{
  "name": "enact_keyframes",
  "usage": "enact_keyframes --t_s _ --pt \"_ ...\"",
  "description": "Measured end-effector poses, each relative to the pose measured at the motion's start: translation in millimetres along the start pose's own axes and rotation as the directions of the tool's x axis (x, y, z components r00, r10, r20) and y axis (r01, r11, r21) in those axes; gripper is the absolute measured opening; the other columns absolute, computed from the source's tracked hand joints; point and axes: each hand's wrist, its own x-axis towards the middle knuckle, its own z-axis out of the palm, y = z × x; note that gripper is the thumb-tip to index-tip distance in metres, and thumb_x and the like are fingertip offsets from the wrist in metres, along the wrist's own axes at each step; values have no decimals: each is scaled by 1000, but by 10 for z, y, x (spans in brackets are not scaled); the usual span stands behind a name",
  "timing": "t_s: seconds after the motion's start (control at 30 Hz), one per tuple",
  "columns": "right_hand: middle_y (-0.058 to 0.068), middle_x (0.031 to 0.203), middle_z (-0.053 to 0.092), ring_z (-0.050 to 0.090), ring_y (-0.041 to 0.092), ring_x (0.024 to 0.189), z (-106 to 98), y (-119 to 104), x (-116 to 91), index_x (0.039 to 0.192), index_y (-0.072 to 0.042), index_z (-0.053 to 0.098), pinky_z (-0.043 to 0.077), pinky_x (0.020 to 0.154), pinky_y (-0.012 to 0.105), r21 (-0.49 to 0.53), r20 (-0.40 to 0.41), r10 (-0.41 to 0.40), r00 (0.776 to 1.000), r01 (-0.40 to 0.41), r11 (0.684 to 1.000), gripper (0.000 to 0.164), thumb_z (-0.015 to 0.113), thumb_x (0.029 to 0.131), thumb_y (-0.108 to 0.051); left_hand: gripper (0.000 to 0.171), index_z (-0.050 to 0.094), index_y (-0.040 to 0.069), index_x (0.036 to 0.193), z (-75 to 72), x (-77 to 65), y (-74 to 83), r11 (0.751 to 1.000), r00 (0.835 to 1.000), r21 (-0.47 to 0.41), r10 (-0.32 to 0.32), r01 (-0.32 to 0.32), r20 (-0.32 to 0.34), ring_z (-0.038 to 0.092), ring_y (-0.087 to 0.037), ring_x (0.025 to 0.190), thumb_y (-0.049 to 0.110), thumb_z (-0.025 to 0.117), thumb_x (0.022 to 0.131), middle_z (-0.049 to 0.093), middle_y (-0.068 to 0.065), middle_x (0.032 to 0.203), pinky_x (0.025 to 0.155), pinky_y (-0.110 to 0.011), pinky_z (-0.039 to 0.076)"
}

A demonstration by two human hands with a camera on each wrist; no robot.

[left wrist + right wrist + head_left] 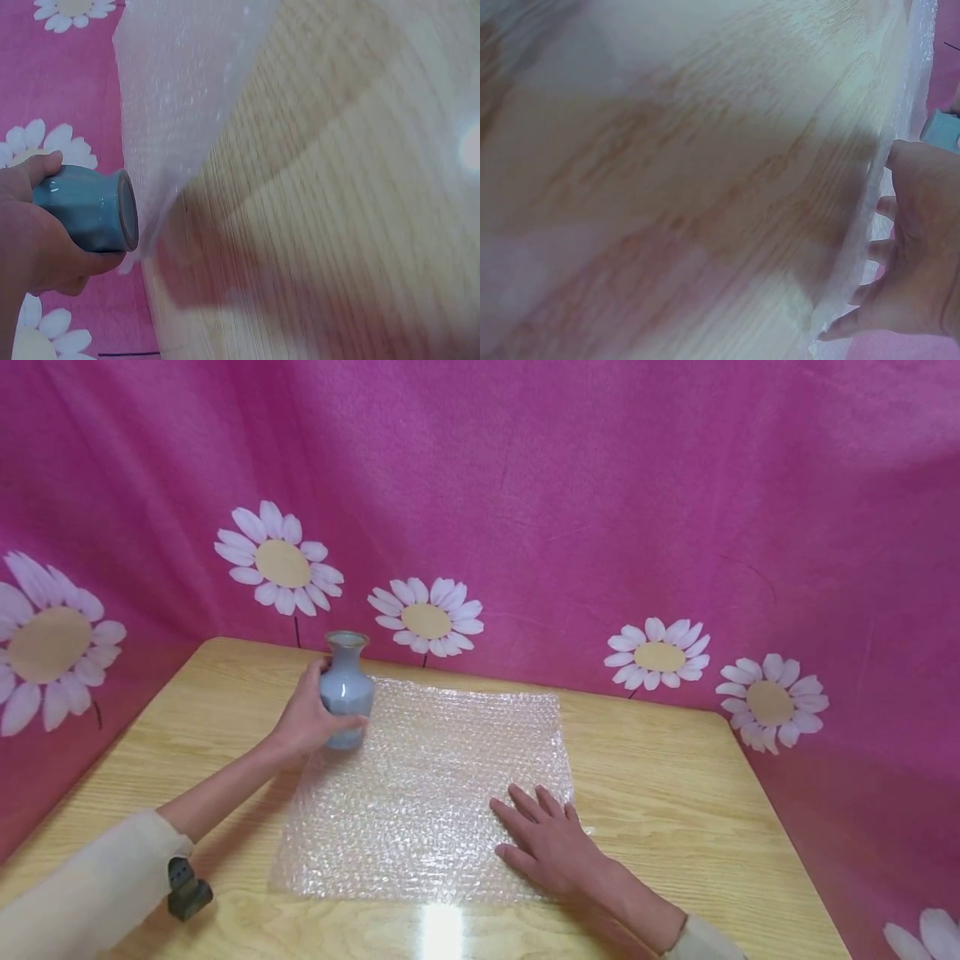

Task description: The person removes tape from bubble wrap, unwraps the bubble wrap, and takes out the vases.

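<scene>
My left hand grips a blue-grey ceramic vase around its body, thumb across the front. The vase is upright over the upper left corner of a clear bubble wrap sheet. In the left wrist view the vase shows its round base, clear of the table, with the left hand wrapped about it. My right hand lies with spread fingers on the sheet's lower right part. The right wrist view shows that hand's fingertips along the bubble wrap.
The sheet lies flat on a light wood-grain table. A pink curtain with white daisies encloses the table's back and both sides. A dark device is strapped at the left sleeve's cuff. Light glares off the near edge.
</scene>
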Motion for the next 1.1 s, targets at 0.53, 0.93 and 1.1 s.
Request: enact_keyframes --t_s 0.53,0.93,1.1 --pt "13 161 29 22 50 143 -7 5 -6 156 -24 37 23 103 78 10 -6 -1 1000 1 1000 60 44 103 -52 95 17 -5 150 -150 122 -189 1000 995 19 18 -16 -96 38 -49 129 7 82 81 32 -31 143 105 -65 34" --pt "13 160 31 25 51 141 -3 5 0 155 -23 39 26 101 78 5 -7 -6 1000 6 1000 60 46 102 -51 100 13 -2 154 -197 159 -255 1000 990 26 -7 11 -144 35 -49 132 9 82 81 31 -30 146 107 -66 32" --pt "13 160 30 24 50 142 -2 9 -2 155 -23 38 26 101 78 6 -2 -8 1000 8 1000 60 45 103 -51 101 14 -1 154 -211 201 -263 999 989 40 -14 20 -150 34 -49 133 9 83 81 30 -30 147 108 -66 31"
